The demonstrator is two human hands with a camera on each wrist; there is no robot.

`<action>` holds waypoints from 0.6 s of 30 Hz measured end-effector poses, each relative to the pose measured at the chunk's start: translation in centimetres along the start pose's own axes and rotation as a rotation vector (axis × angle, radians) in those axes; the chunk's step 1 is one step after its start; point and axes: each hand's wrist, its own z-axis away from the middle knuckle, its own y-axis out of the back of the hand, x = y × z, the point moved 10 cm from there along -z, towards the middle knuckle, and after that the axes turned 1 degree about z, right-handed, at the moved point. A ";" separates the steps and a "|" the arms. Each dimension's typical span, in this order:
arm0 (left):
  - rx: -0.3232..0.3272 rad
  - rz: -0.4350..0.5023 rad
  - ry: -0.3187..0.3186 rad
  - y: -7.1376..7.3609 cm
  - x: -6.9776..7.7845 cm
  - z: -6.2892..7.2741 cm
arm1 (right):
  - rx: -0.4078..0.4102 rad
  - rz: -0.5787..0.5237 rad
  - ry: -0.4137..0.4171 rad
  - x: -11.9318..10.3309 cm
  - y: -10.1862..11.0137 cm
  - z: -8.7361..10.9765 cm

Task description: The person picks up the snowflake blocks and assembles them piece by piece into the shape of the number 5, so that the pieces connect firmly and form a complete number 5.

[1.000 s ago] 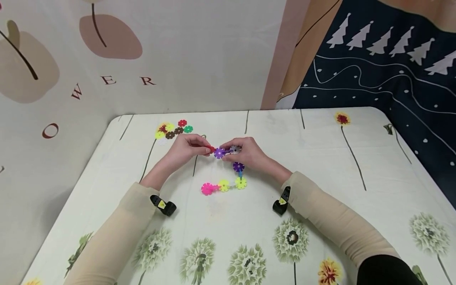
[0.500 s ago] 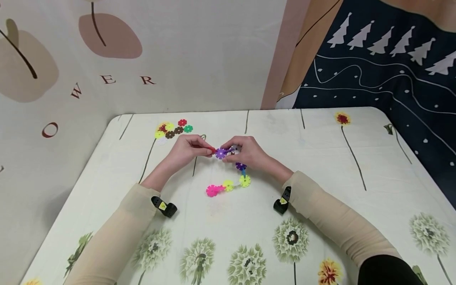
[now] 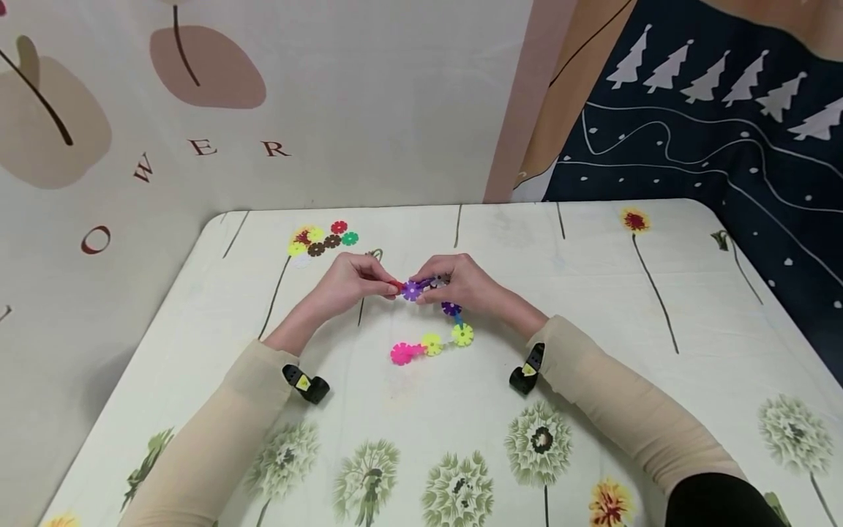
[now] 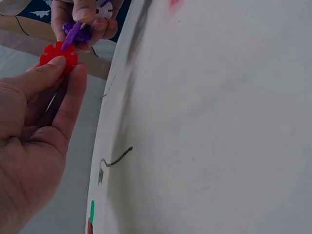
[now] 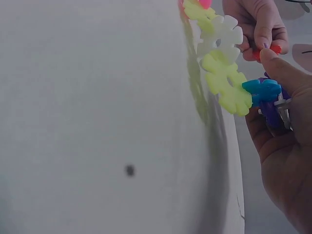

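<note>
Between thumb and fingers, my left hand (image 3: 349, 284) pinches a red snowflake disc (image 4: 59, 56), a flat notched plastic piece. Its edge meets a purple snowflake disc (image 3: 412, 290) at the end of a linked chain. My right hand (image 3: 461, 282) grips the chain at its purple pieces, partly covering a greyish-white disc (image 4: 103, 10). From there the chain runs down through a dark purple disc (image 3: 451, 308), a blue disc (image 5: 262, 90), a yellow disc (image 5: 226, 83), a white disc (image 5: 222, 39), another yellow disc (image 3: 431, 344) and pink discs (image 3: 402, 353).
Several loose snowflake discs lie at the table's back left, among them a red disc (image 3: 339, 227), a green disc (image 3: 350, 238) and brown discs (image 3: 316, 249). A flower-printed cloth covers the table (image 3: 593, 293). A hanging cloth (image 3: 395, 110) stands behind it.
Both hands, still pinching the joined discs, have shifted slightly right and nearer. The hanging chain end has swung to the right. The loose discs stay where they were.
</note>
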 end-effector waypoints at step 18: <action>-0.011 -0.134 0.036 -0.6 -0.7 0.2 | -0.124 0.111 0.018 0.3 -0.5 -0.2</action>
